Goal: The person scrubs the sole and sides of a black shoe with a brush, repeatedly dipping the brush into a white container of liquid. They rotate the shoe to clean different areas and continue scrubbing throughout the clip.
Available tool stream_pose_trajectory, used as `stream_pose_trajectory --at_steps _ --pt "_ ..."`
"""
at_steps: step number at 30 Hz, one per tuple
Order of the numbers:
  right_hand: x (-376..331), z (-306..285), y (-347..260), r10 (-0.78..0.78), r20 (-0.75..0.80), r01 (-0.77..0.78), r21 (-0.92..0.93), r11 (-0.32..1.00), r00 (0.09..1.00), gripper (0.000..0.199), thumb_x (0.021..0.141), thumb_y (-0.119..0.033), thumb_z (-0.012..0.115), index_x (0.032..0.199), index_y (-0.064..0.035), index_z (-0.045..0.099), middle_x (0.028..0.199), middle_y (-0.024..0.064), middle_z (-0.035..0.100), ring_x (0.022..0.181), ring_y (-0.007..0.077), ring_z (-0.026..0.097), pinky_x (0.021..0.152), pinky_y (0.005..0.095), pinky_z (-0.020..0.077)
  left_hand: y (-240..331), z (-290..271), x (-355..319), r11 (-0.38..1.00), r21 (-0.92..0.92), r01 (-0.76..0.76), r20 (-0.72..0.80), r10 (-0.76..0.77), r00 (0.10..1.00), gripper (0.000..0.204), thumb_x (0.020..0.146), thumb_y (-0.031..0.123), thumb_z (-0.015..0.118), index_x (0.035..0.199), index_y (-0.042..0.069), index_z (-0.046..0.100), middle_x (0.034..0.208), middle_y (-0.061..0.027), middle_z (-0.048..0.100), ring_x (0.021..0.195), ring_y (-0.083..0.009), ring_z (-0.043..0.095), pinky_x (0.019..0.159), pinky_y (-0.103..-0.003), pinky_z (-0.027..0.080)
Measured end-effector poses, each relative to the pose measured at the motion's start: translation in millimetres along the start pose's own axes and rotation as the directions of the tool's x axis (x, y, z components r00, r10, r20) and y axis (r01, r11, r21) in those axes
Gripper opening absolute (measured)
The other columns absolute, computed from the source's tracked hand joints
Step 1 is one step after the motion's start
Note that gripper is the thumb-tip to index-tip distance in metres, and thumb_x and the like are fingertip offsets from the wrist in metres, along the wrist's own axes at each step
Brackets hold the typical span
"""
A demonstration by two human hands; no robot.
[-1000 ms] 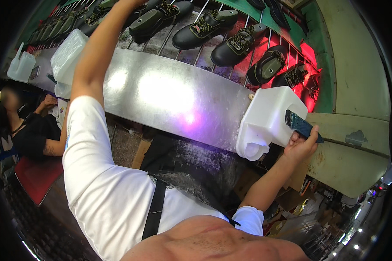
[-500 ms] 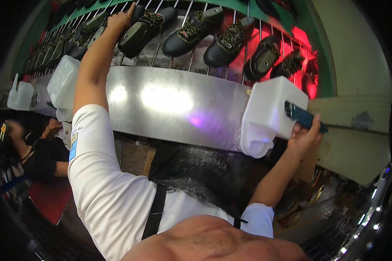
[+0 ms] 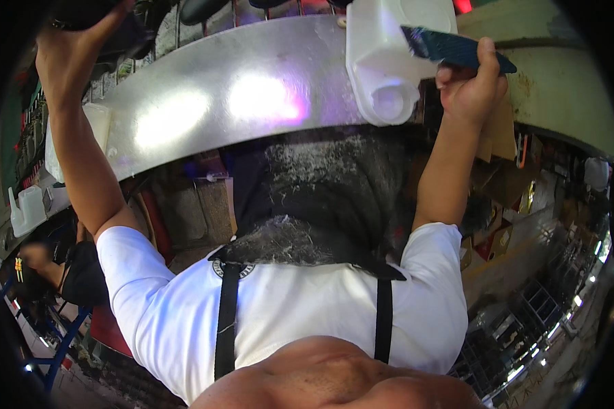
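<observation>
My left hand (image 3: 71, 58) is raised at the upper left, fingers and thumb wrapped round a black shoe (image 3: 82, 15). That shoe is partly lost in the dark rim of the picture. In my right hand (image 3: 474, 85) is a flat dark blue tool (image 3: 454, 49) with a darker, ragged end pointing left; its exact kind cannot be made out. The tool is over the side of a white plastic container (image 3: 372, 51), which has a round spout-like cup at its near end.
A shiny metal ledge (image 3: 205, 112) runs across in front of me. Black shoes (image 3: 201, 10) stand on the barred rack beyond it. Further left are a white plastic jug (image 3: 27, 211) and a seated person (image 3: 82, 273) in black. Cardboard boxes (image 3: 501, 129) lie below on the right.
My left hand has come back from the rack toward me and the left, now with a black shoe in it. The view has shifted, and the blue tool stays in my right hand.
</observation>
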State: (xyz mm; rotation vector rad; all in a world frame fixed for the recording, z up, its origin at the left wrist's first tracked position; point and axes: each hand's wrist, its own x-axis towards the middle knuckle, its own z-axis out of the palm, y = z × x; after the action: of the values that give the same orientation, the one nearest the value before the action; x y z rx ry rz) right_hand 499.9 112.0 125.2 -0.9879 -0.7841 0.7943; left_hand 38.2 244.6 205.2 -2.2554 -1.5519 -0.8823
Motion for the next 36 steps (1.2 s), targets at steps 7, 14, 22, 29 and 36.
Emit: stream_pose_trajectory --at_steps 7,14,22,29,36 --pt "-67.1 -46.7 0.6 0.220 0.152 -0.128 -0.461 0.878 0.964 0.026 0.100 -0.017 0.068 0.103 0.0086 0.071 0.079 0.0135 0.072 0.062 0.0155 0.069 0.053 0.0274 0.0561 69.3 63.7 -95.9 0.491 -0.871 -0.001 0.079 0.141 0.987 0.102 0.064 0.017 0.097 0.145 -0.004 0.039 0.133 -0.0175 0.058 0.122 -0.0288 0.062 0.104 -0.043 0.054" --pt "-75.8 -52.1 14.2 0.379 0.282 -0.081 -0.701 0.708 0.881 0.024 0.091 -0.018 0.080 0.107 -0.0011 0.075 0.079 0.0069 0.075 0.072 0.0115 0.071 0.066 0.0258 0.0562 107.6 80.8 -112.5 0.519 -0.836 0.180 0.295 0.146 0.944 0.096 0.064 0.010 0.098 0.142 -0.003 0.043 0.122 -0.0143 0.066 0.112 -0.0265 0.068 0.097 -0.040 0.059" --pt "-63.8 -70.6 20.8 0.467 0.288 -0.195 -0.640 0.743 0.836 0.022 0.089 -0.011 0.080 0.105 0.0027 0.073 0.082 0.0066 0.073 0.067 0.0107 0.066 0.057 0.0243 0.0525 101.4 78.5 -132.8 0.593 -0.798 0.110 0.243 0.149 0.959 0.077 0.074 0.037 0.082 0.136 0.002 0.052 0.123 -0.0123 0.065 0.113 -0.0268 0.066 0.100 -0.041 0.053" --pt "-101.5 -88.9 26.9 0.536 -0.113 -0.537 0.026 0.843 0.837 0.015 0.090 -0.006 0.073 0.099 0.0049 0.068 0.086 0.0152 0.072 0.065 0.0243 0.071 0.052 0.0326 0.0561 83.2 80.9 -208.3 0.544 -0.838 0.045 0.194 0.221 0.956 0.067 0.093 0.048 0.052 0.141 0.002 0.047 0.130 -0.0204 0.061 0.118 -0.0343 0.063 0.101 -0.045 0.049" --pt "-187.2 -30.6 78.2 0.723 0.284 -0.763 0.402 0.507 0.630 0.022 0.093 -0.010 0.065 0.110 0.0037 0.065 0.093 0.0181 0.071 0.071 0.0263 0.071 0.054 0.0377 0.0604 110.8 92.1 -260.4 0.681 -0.610 -0.405 -0.228 0.338 0.913 0.054 0.104 0.041 0.046 0.149 0.013 0.032 0.135 -0.0261 0.056 0.116 -0.0438 0.063 0.097 -0.052 0.048"
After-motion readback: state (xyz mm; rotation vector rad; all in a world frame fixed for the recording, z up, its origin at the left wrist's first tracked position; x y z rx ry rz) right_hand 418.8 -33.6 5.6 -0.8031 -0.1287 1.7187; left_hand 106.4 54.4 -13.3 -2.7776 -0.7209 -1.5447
